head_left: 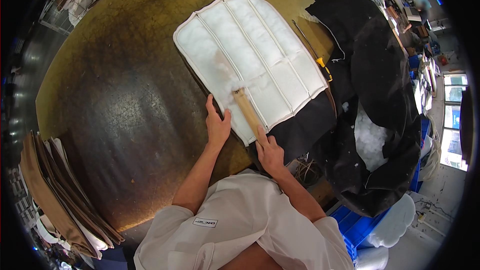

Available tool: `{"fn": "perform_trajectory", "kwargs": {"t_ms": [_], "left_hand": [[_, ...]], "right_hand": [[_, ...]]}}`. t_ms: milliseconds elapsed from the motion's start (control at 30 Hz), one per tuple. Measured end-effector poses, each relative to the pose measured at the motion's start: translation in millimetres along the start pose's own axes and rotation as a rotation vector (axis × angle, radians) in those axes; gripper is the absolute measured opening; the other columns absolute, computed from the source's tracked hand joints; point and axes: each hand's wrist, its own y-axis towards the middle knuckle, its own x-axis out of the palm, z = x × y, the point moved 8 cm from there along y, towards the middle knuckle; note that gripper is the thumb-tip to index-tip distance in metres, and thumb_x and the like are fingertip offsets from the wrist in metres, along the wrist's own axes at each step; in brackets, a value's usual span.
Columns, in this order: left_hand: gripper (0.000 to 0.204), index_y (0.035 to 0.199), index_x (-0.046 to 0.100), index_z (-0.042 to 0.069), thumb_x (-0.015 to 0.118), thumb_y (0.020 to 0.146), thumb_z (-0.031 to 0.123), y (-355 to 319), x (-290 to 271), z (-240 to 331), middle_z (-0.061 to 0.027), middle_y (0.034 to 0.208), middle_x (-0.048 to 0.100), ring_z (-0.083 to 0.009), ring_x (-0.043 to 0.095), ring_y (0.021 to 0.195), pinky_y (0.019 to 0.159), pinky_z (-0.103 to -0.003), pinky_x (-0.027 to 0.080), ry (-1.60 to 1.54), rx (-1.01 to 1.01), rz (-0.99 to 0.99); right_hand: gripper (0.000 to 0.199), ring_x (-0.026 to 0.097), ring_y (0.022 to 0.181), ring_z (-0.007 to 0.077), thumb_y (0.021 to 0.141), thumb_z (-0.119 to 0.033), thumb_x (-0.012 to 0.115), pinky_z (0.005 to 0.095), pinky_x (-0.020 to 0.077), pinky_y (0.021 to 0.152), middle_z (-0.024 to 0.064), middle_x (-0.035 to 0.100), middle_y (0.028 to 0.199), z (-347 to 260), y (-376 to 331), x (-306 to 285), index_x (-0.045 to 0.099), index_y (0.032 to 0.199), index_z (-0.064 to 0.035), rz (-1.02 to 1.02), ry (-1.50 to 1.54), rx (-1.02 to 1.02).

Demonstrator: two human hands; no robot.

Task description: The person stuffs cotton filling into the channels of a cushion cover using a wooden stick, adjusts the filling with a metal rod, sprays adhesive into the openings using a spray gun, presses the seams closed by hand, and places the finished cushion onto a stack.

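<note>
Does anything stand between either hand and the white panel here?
Nothing visible blocks the left hand: it is at the left edge of the white panel. From the right hand, only the wooden stick it holds reaches over the panel. The yellow-handled tool lies beyond its right edge, out of the way.

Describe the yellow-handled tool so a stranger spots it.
Find the big white panel on the table. Between its right edge and the black fabric lies a long, thin tool. Its yellow-and-black handle sets it apart from the tan stick in the right hand.
</note>
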Motion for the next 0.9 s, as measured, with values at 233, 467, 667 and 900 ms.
{"fn": "perform_trajectory", "kwargs": {"t_ms": [233, 467, 667, 900], "left_hand": [[0.076, 0.155, 0.028, 0.006, 0.068, 0.091, 0.009, 0.8, -3.4, -7.1, -0.0229, 0.110, 0.062, -0.0341, 0.065, 0.096, 0.084, -0.042, 0.051, 0.021, -0.145, 0.010], [0.078, 0.156, 0.027, 0.006, 0.069, 0.091, 0.010, 3.0, -1.4, -9.5, -0.0211, 0.108, 0.063, -0.0319, 0.065, 0.091, 0.082, -0.041, 0.052, 0.040, -0.162, -0.002], [0.081, 0.158, 0.023, 0.007, 0.069, 0.091, 0.008, 2.9, -5.0, -21.4, -0.0169, 0.110, 0.064, -0.0247, 0.064, 0.092, 0.081, -0.037, 0.052, -0.077, -0.139, -0.011], [0.084, 0.160, 0.015, 0.003, 0.064, 0.093, 0.000, -1.5, -0.6, -12.5, -0.0194, 0.129, 0.060, -0.0218, 0.063, 0.111, 0.093, -0.033, 0.052, -0.105, -0.175, -0.103]], "right_hand": [[0.068, 0.062, 0.061, 0.0308, 0.087, -0.008, 0.074, 0.0408, 0.0526, 0.057, 0.0124, 0.058, 0.078, 53.5, -76.2, -46.4, 0.052, 0.150, -0.0189, -0.087, 0.032, -0.038], [0.068, 0.060, 0.054, 0.0269, 0.083, -0.011, 0.078, 0.0377, 0.0524, 0.051, 0.0101, 0.056, 0.074, 36.2, -105.5, -123.0, 0.056, 0.147, -0.0185, -0.089, 0.057, -0.016], [0.065, 0.060, 0.058, 0.0315, 0.087, -0.011, 0.074, 0.0416, 0.0521, 0.052, 0.0119, 0.055, 0.078, 35.4, -82.7, -116.7, 0.054, 0.148, -0.0232, -0.200, -0.186, -0.064], [0.064, 0.062, 0.064, 0.0376, 0.088, -0.010, 0.073, 0.0456, 0.0526, 0.056, 0.0145, 0.057, 0.080, 33.4, -43.8, -69.8, 0.053, 0.149, -0.0208, -0.134, -0.059, -0.128]]}}
